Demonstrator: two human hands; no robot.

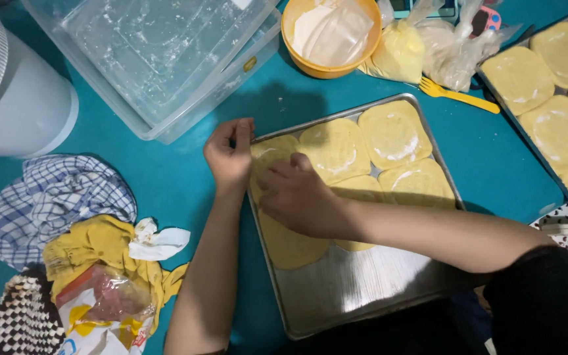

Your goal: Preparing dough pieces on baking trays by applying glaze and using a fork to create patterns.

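A metal baking tray [356, 296] lies on the teal surface and carries several flat, yellow dough squares [394, 133]. My left hand [229, 152] rests at the tray's far left corner, fingertips touching the edge of a dough piece [272, 150] there. My right hand [297, 194] reaches across from the right and presses flat on that same dough piece, fingers spread over it. The near part of the tray shows bare metal.
A second tray [488, 89] of dough squares is at the right. Behind: a clear plastic container [159, 59], an orange bowl [329, 68], plastic bags [428, 43], a yellow fork [458, 96]. A white tub [14, 98] and crumpled cloths [60, 204] lie left.
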